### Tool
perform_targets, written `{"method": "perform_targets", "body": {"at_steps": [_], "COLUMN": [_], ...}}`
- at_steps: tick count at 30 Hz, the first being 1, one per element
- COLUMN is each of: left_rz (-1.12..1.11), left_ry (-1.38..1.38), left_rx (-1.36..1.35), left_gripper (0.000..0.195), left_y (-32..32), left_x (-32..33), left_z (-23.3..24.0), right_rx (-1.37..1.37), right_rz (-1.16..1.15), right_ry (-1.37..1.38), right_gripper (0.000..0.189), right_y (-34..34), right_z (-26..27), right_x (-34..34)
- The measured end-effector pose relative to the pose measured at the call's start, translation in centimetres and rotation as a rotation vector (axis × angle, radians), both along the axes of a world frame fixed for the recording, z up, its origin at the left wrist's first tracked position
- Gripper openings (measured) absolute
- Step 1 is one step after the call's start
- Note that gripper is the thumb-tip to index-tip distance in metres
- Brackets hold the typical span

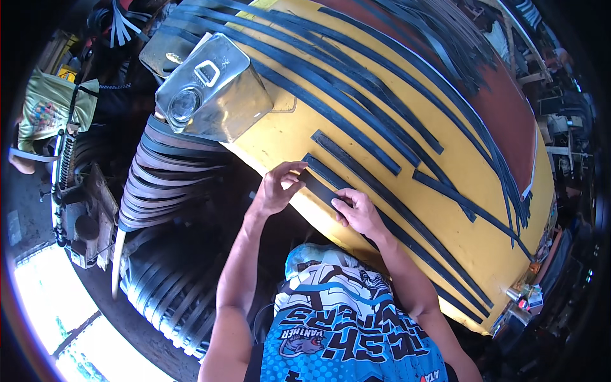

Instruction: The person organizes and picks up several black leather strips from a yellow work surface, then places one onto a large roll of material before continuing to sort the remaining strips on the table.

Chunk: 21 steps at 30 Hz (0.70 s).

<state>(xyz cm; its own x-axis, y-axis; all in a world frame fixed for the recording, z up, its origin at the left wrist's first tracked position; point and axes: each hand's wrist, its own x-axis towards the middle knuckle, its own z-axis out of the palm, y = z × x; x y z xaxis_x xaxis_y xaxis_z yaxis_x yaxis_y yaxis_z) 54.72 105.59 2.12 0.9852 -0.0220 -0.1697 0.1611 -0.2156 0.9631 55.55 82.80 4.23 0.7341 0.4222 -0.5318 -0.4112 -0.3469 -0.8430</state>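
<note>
My right hand (358, 212) grips a flat black strip (316, 187) at the near edge of the yellow tabletop (300, 125), thumb on top. At the strip's far-left end is my left hand (281, 187), fingers curled and thumb tip close to the end; whether it pinches the strip is unclear. Just beyond, a second black strip (329, 174) runs alongside the held one, and a third dark strip (382, 191) lies past that. The held strip passes beneath my right hand and forearm, which hide part of it.
A dented metal can (215, 86) stands at the table's left end. More black strips (343, 102) stretch across the tabletop, beside a reddish-brown sheet (508, 110). Bundled strips (167, 176) hang at left, near a person in a yellow-green shirt (55, 105). Small containers (527, 298) crowd the right corner.
</note>
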Motion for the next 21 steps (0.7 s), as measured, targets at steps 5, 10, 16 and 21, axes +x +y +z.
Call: {"method": "perform_targets", "body": {"at_steps": [5,10,16,21], "left_rz": [-0.387,-0.520,-0.546,-0.542], "left_ry": [-0.077,-0.169,-0.304,-0.316], "left_rx": [0.218,0.307,0.494,0.524], "left_gripper": [0.040,0.035,0.037,0.037], "left_y": [1.8,2.0,2.1,2.4], "left_x": [3.4,5.6,7.1,7.6], "left_z": [1.2,0.8,0.5,-0.2], "right_rx": [0.026,0.008,0.009,-0.108], "right_rz": [-0.082,-0.105,-0.140,-0.121], "right_ry": [0.078,0.140,0.041,0.029], "right_gripper": [0.023,0.022,0.023,0.022], "right_y": [0.4,0.1,0.3,1.1], "right_z": [0.1,-0.4,-2.1,-1.9], "right_x": [1.1,2.0,2.6,3.4]}}
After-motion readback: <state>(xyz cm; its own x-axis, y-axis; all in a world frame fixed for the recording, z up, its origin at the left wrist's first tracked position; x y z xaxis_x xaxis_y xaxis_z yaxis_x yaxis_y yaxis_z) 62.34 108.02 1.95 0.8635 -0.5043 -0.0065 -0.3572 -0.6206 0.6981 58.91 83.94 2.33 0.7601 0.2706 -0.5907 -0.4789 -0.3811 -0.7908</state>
